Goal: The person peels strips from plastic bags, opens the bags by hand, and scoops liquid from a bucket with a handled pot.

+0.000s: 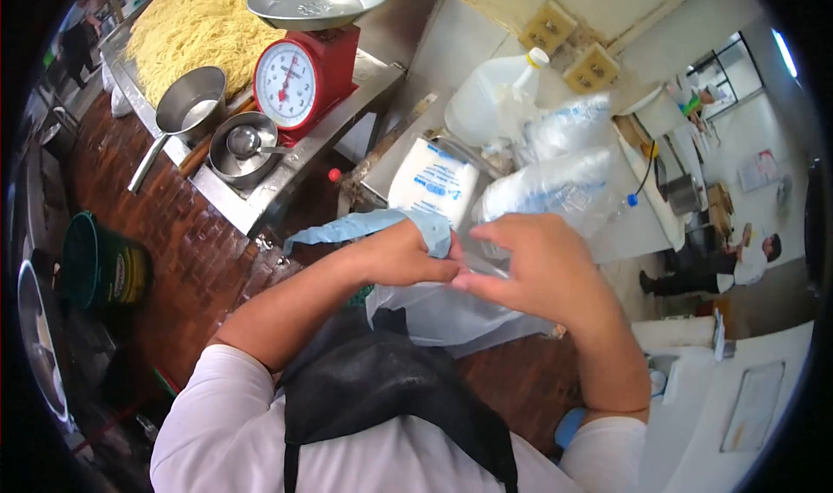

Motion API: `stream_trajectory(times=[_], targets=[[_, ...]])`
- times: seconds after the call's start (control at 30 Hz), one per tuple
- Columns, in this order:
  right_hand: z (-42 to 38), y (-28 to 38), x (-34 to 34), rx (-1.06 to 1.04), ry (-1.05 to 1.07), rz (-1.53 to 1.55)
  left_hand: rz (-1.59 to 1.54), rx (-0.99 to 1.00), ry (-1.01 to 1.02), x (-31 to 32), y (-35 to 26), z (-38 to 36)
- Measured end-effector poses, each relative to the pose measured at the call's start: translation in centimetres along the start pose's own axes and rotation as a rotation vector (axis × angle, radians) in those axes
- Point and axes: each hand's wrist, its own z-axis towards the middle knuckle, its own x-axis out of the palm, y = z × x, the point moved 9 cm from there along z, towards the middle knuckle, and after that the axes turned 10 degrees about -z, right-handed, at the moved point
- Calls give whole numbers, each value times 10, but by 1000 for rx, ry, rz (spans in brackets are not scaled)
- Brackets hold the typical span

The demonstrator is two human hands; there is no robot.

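In the head view, my left hand [403, 254] is closed, thumb and fingertips pinched at the edge of a clear plastic bag [442, 311]. A light blue strip of cloth or plastic [347, 229] drapes over its fingers and trails to the left. My right hand [542, 263] is curled close to it, its thumb tip at the same bag and its forefinger raised apart. The other right fingers are mostly hidden behind the hand. Below both hands hangs the bag. Just beyond them lie a white printed pack [432, 181] and bundles of clear plastic bags [547, 185].
A red dial scale [304, 81] with a metal pan stands on a steel table beside heaped yellow noodles [195, 33]. Nearby are a saucepan [191, 103] and a bowl with a ladle [245, 146]. A plastic jug [490, 98] stands behind the bags. A green bucket [104, 263] is left; another person [729, 263] stands right.
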Motion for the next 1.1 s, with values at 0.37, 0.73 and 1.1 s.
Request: stream_trajectory(times=[0.37,0.73,1.1], targets=[[-8,-14,32,69,176,80,87,-69,-7,0,-1,-6],[-11,-18,41,53,101,282,88,-53,35,5,3,-6],[-13,-23,45,124,71,446,-47,-73,50,1,12,-7]])
